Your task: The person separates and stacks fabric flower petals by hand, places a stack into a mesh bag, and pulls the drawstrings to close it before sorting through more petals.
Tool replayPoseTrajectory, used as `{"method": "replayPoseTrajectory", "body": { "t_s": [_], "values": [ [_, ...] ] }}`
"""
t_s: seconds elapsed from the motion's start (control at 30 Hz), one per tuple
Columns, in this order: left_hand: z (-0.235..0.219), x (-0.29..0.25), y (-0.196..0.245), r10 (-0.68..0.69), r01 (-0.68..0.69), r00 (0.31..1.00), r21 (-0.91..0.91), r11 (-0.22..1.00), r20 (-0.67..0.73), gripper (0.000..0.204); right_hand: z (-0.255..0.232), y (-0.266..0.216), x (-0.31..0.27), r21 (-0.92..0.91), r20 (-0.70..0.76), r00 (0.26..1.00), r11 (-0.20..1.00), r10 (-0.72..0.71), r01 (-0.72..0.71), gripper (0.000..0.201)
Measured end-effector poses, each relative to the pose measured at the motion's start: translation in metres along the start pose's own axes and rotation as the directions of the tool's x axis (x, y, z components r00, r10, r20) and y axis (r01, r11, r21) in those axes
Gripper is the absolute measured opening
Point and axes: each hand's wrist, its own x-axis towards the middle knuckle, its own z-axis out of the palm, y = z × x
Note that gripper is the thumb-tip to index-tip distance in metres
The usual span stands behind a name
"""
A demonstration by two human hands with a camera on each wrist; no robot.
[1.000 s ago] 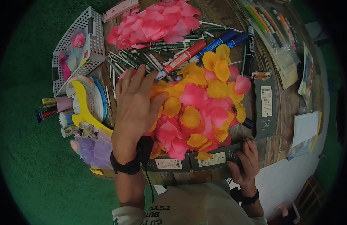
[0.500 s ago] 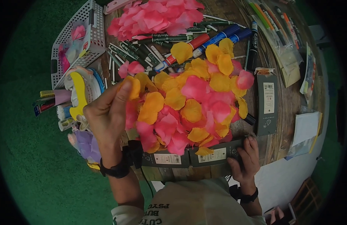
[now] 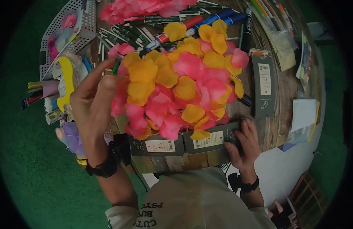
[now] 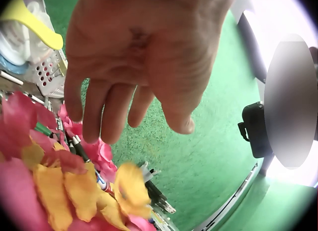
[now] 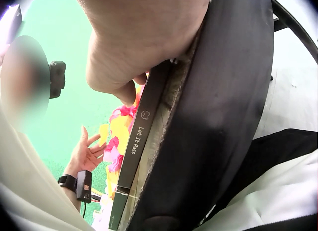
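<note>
My left hand (image 3: 93, 95) hovers at the left side of a heap of pink petals (image 3: 161, 103) and yellow petals (image 3: 142, 82). The left wrist view shows its fingers (image 4: 117, 112) loosely extended with nothing between them. A green pen (image 3: 116, 66) shows beyond the thumb in the head view. My right hand (image 3: 245, 143) rests on a dark flat box (image 3: 208, 142) along the table's front edge, fingers over its top and thumb on the near side. A second dark box (image 3: 157, 145) lies to its left, with petals hanging against it.
Markers (image 3: 218, 18) and dark green pens (image 3: 123, 34) lie behind the heap, before another mound of pink petals (image 3: 146, 8). A white perforated basket (image 3: 83, 36) and a yellow curved object (image 3: 67, 80) stand left. Another dark box (image 3: 263, 87) lies right, beside plastic packets (image 3: 306, 118).
My left hand moved left off the heap with a yellow petal pinched, then let it go; yellow petals now lie at the heap's left. The head view shifted slightly. My right hand stayed on the box.
</note>
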Motion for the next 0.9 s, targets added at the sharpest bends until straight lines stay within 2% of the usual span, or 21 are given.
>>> {"method": "replayPoseTrajectory", "body": {
  "t_s": [0.03,0.07,0.1,0.13,0.2,0.27,0.3,0.37,0.4,0.47,0.53,0.63,0.7,0.77,0.83,0.9],
  "values": [
    [-0.003,-0.001,0.002,-0.056,0.053,0.995,0.048,0.997,0.078,0.062,0.000,0.000,0.000,0.007,-0.001,1.000,1.000,-0.022,0.022,0.035],
    [-0.005,-0.003,-0.001,-0.050,0.047,0.995,0.037,0.998,0.092,0.062,0.001,0.000,0.001,0.020,-0.004,0.999,0.999,-0.047,0.047,0.035],
    [-0.006,-0.006,-0.005,0.066,-0.104,0.984,0.235,0.966,0.165,0.066,0.001,0.000,0.001,0.009,-0.010,0.999,0.999,-0.052,0.052,0.036],
    [-0.007,-0.009,-0.006,0.165,-0.261,0.953,0.411,0.874,0.255,0.070,0.001,0.000,0.002,0.001,-0.017,0.999,0.999,-0.049,0.049,0.036],
    [-0.009,-0.024,-0.005,0.139,-0.262,0.938,0.387,0.884,0.317,0.075,0.000,-0.001,0.003,-0.018,0.001,0.997,0.997,-0.079,0.079,0.037],
    [-0.011,-0.039,-0.011,0.176,-0.290,0.950,0.522,0.802,0.257,0.073,0.001,-0.002,0.001,-0.031,-0.002,0.997,0.996,-0.082,0.082,0.038],
    [-0.013,-0.047,-0.014,0.182,-0.294,0.949,0.514,0.806,0.258,0.073,0.001,-0.002,0.001,-0.035,-0.005,0.996,0.995,-0.094,0.094,0.039],
    [-0.022,-0.061,-0.022,0.167,-0.202,0.979,0.597,0.776,0.115,0.068,0.000,0.000,0.001,-0.042,-0.017,0.994,0.993,-0.107,0.106,0.041],
    [-0.026,-0.068,-0.026,0.178,-0.208,0.978,0.596,0.776,0.109,0.068,0.001,0.000,0.001,-0.040,-0.028,0.992,0.992,-0.120,0.118,0.042],
    [-0.032,-0.079,-0.037,0.134,-0.085,0.990,0.578,0.812,-0.042,0.061,0.003,0.000,-0.002,-0.055,-0.031,0.990,0.990,-0.135,0.133,0.044],
    [-0.035,-0.091,-0.046,0.153,-0.092,0.986,0.552,0.829,-0.066,0.058,-0.002,-0.004,0.001,-0.090,-0.042,0.987,0.984,-0.155,0.151,0.046],
    [-0.033,-0.110,-0.054,0.165,-0.081,0.980,0.541,0.837,-0.109,0.050,-0.015,-0.025,0.015,-0.097,0.065,0.987,0.983,-0.149,0.155,0.053],
    [-0.029,-0.119,-0.059,0.128,-0.035,0.972,0.421,0.906,-0.196,0.044,-0.023,-0.035,0.035,-0.100,0.098,0.981,0.980,-0.165,0.175,0.058],
    [-0.026,-0.128,-0.061,0.132,-0.040,0.968,0.386,0.921,-0.214,0.042,-0.023,-0.041,0.050,-0.108,0.139,0.975,0.976,-0.176,0.192,0.064],
    [-0.023,-0.135,-0.063,0.128,-0.038,0.963,0.350,0.936,-0.238,0.039,-0.016,-0.046,0.063,-0.243,0.208,0.965,0.948,-0.157,0.207,0.066],
    [-0.021,-0.143,-0.065,0.152,-0.061,0.956,0.338,0.939,-0.250,0.036,-0.004,-0.048,0.071,-0.276,0.219,0.968,0.943,-0.126,0.185,0.062]
  ]
}}
